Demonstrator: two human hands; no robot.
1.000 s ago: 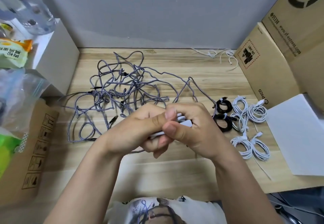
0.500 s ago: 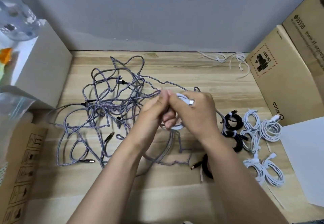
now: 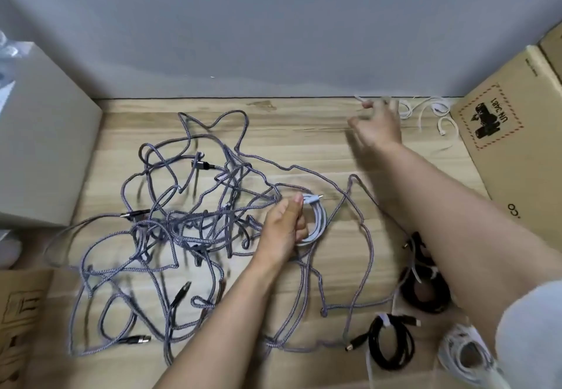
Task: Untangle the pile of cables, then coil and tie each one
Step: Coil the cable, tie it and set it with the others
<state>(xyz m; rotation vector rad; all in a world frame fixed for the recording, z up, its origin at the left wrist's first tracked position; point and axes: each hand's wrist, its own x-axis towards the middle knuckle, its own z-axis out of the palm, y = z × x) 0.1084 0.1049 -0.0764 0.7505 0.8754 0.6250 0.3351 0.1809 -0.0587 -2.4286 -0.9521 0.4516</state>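
Observation:
A tangle of grey braided cables [image 3: 194, 221] spreads over the wooden table [image 3: 304, 145]. My left hand [image 3: 284, 227] grips a coiled white cable [image 3: 317, 221] at the tangle's right side, its plug sticking out past the thumb. My right hand [image 3: 377, 124] is stretched to the far right of the table, fingers spread and blurred, at the loose white ties [image 3: 425, 114] by the wall. Whether it touches one I cannot tell. Coiled black cables [image 3: 392, 346] and a coiled white cable [image 3: 465, 355] lie at the near right, partly under my right forearm.
A grey box [image 3: 45, 145] stands at the left. Cardboard boxes [image 3: 511, 145] line the right side, and another cardboard box [image 3: 21, 321] sits at the near left. A grey wall closes the back of the table.
My right hand let go of the white coil and swung out to the ties at the far right. My left hand keeps the coil. The view has tilted lower and nearer.

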